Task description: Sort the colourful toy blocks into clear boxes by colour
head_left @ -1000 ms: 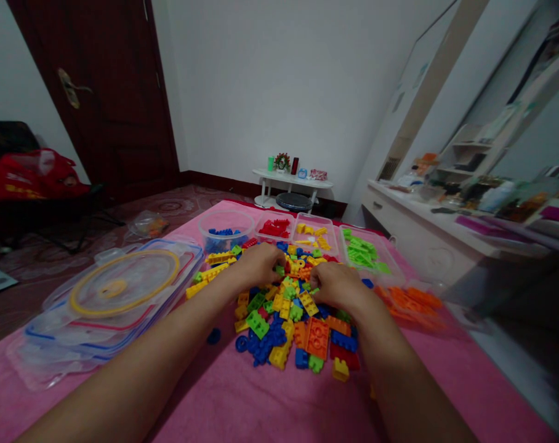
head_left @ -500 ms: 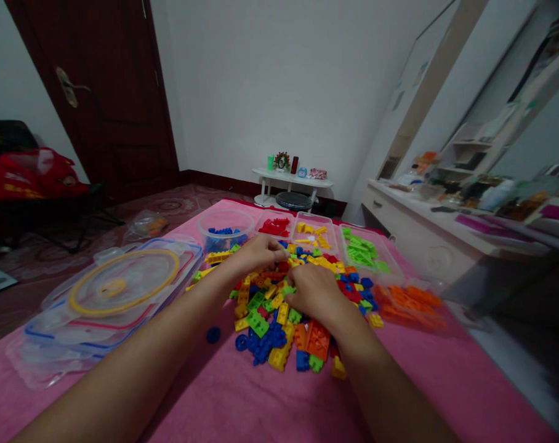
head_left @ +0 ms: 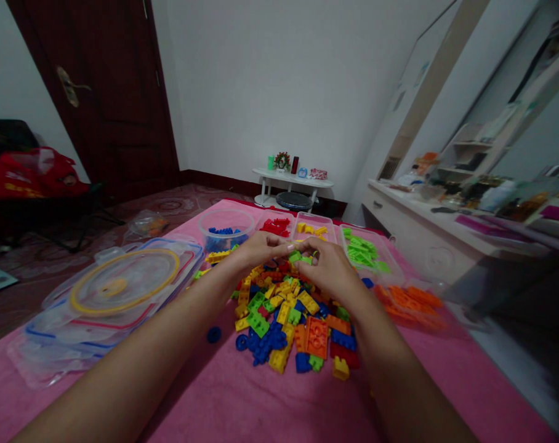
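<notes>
Both hands meet above a heaped pile of toy building bricks [head_left: 284,307] in yellow, green, blue, red and orange. My right hand [head_left: 328,261] is closed around a light green building brick [head_left: 300,258], which shows between its thumb and fingers. My left hand [head_left: 263,248] has its thumb and fingers drawn together, their tips close to my right fingertips. What it grips, if anything, is hidden. Just beyond the hands stand a round tub [head_left: 226,216] of blue bricks and clear boxes with red bricks [head_left: 277,226], yellow bricks [head_left: 313,231] and green bricks [head_left: 362,249].
At the right, a clear box holds orange bricks [head_left: 413,301]. Stacked container lids [head_left: 122,283] lie at the left on the pink cloth [head_left: 242,406]. A blue ring-shaped piece [head_left: 213,334] lies apart from the pile. A cluttered dresser [head_left: 427,227] stands beyond the right edge.
My right hand has risen from the pile and moved slightly right and away, with a green building brick now showing in its fingers. My left hand stays nearly in place, its fingers reaching towards the right hand.
</notes>
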Demonstrator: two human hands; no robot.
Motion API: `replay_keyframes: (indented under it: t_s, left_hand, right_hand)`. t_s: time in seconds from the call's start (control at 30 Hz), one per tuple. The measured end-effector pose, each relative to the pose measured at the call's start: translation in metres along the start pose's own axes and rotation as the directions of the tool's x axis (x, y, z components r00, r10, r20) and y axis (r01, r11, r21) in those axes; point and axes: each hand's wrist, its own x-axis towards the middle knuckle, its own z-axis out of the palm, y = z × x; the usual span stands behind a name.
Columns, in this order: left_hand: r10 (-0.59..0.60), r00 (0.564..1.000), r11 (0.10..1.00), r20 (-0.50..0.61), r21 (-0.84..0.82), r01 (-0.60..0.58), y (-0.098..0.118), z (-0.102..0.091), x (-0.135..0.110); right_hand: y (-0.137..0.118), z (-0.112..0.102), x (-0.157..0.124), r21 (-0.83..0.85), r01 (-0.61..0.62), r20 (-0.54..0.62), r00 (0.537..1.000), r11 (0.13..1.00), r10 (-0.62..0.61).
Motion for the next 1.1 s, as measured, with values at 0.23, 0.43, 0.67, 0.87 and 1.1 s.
replay_keyframes:
  t_s: [0.23,0.43,0.67,0.87,1.1]
  left_hand:
    - [0.018,0.998,0.998,0.056,-0.055,-0.015,0.000,0.002,-0.003]
    - [0.003,0.997,1.000,0.082,-0.028,-0.001,0.000,0.009,-0.003]
    - [-0.036,0.993,0.999,0.111,0.043,0.032,0.001,0.016,-0.003]
    - [0.037,0.989,0.990,0.144,0.126,-0.055,-0.018,0.022,0.006]
    - [0.187,0.979,0.889,0.083,0.409,-0.205,-0.026,0.036,0.006]
  right_hand:
    - [0.001,0.006,-0.001,0.111,0.058,0.007,0.998,0.992,-0.059]
    - [0.002,0.005,0.000,0.266,0.112,0.094,0.986,0.957,-0.141]
    - [0.058,-0.026,0.003,0.111,-0.211,0.047,0.977,0.971,0.207]
    - [0.110,-0.046,-0.003,-0.118,-0.472,-0.531,0.773,0.874,0.346]
    - [0.088,-0.030,0.003,0.021,-0.242,-0.162,0.957,0.970,0.242]
